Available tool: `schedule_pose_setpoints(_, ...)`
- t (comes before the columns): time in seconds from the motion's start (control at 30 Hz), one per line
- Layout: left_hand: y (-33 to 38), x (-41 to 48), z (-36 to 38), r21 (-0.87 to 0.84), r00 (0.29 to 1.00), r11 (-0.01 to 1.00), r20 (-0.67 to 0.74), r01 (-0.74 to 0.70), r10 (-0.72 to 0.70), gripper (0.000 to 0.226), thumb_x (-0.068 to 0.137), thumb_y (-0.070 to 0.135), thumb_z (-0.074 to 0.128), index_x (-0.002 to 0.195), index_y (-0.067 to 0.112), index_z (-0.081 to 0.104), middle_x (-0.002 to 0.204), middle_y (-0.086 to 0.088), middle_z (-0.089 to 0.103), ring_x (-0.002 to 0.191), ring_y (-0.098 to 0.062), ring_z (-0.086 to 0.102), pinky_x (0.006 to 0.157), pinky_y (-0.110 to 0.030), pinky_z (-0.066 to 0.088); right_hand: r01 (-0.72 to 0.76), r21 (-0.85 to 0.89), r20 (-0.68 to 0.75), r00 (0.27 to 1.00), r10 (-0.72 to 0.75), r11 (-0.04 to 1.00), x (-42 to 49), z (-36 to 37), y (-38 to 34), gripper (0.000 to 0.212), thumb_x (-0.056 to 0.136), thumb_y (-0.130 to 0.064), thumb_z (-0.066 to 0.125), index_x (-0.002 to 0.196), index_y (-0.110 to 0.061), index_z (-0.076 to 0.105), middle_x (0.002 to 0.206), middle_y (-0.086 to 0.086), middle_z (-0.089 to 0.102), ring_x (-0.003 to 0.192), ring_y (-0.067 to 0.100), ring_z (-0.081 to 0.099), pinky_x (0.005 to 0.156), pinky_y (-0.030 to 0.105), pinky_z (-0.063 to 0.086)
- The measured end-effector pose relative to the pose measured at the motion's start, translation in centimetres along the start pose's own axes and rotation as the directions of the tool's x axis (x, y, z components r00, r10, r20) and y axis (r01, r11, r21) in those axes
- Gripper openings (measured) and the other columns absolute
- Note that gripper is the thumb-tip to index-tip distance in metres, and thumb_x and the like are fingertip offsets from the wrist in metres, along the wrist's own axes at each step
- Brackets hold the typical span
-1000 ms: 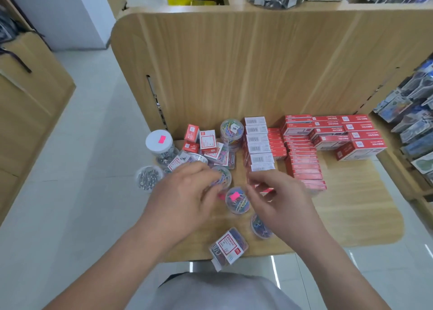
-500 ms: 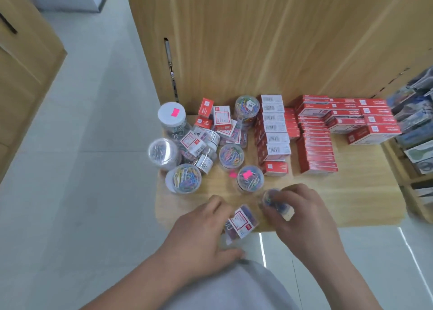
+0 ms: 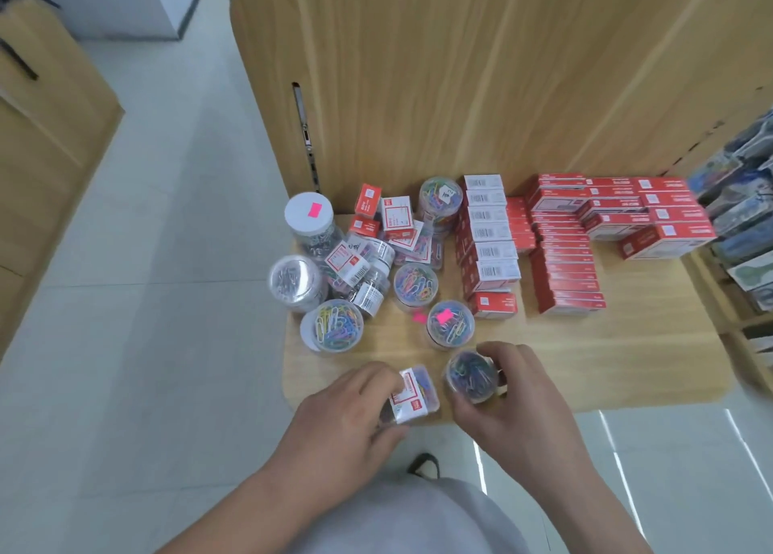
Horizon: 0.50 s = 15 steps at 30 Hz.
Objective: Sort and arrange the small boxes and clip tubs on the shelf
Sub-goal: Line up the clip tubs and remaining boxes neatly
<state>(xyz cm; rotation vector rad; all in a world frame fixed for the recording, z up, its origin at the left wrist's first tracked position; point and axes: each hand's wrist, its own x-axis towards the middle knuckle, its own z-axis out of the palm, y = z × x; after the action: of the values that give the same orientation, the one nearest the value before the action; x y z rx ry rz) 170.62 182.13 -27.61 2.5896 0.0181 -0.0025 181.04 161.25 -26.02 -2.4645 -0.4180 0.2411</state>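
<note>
So, my left hand (image 3: 347, 419) is curled round a clear plastic tub with a red-and-white label (image 3: 412, 394), tipped on its side at the front edge of the light wooden shelf (image 3: 627, 352). Just beside it, my right hand (image 3: 510, 403) grips an upright round clear tub of bluish paper clips (image 3: 470, 373). Rows of small red boxes (image 3: 564, 269) sit further back.

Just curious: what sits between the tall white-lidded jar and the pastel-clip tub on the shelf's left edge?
A clear tub of silver clips, shown in the head view.
</note>
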Motion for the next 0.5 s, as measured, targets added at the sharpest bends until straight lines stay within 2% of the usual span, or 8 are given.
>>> schedule_pose_setpoints(0.17, -0.9, -1.7, -0.9, 0.044, 0.981, 0.998, -0.192, 0.042, -0.033, 0.033, 0.086, 0.046, 0.065, 0.112, 0.031, 0.052, 0.120, 0.020, 0.057, 0.096, -0.009, 0.059, 0.061, -0.027, 0.052, 0.074, 0.070, 0.061, 0.995, -0.079, 0.995, -0.4, 1.4, -2.5, 0.048, 0.070, -0.051, 0.077, 0.113, -0.043, 0.055, 0.102, -0.023, 0.055, 0.089, 0.002, 0.059, 0.073, 0.032, 0.054)
schedule_pose_setpoints(0.33, -2.8, -3.1, 0.7, 0.084, 0.973, 0.990, -0.211, 0.112, -0.092, 0.031, 0.086, 0.044, 0.069, 0.110, 0.029, 0.057, 0.128, 0.012, 0.059, 0.093, -0.016, 0.066, 0.060, -0.033, 0.057, 0.187, -0.056, 0.014, 0.982, -0.187, 0.981, 0.0, 3.9, -3.8, 0.042, 0.075, -0.050, 0.081, 0.111, -0.039, 0.063, 0.104, -0.015, 0.062, 0.087, 0.015, 0.067, 0.062, 0.036, 0.056)
schedule_pose_setpoints(0.4, -2.9, -2.8, 0.9, 0.041, 0.967, 0.990, -0.224, 0.136, -0.123, 0.033, 0.083, 0.036, 0.077, 0.109, 0.027, 0.059, 0.129, 0.009, 0.054, 0.088, -0.017, 0.067, 0.056, -0.035, 0.057, 0.227, -0.118, -0.002, 0.973, -0.229, 0.967, 0.3, 4.7, -4.1, 0.043, 0.075, -0.046, 0.084, 0.112, -0.033, 0.067, 0.105, -0.009, 0.062, 0.082, 0.022, 0.069, 0.054, 0.035, 0.054)
schedule_pose_setpoints(0.5, -2.9, -2.8, 0.4, -0.107, 0.955, 0.987, -0.260, 0.116, -0.141, 0.033, 0.087, 0.033, 0.077, 0.114, 0.030, 0.060, 0.128, 0.012, 0.050, 0.085, -0.010, 0.066, 0.057, -0.030, 0.055, 0.247, -0.197, -0.022, 0.966, -0.256, 0.949, 0.6, 4.9, -4.4, 0.048, 0.068, -0.037, 0.092, 0.110, -0.031, 0.068, 0.113, -0.002, 0.060, 0.070, 0.024, 0.070, 0.042, 0.031, 0.045)
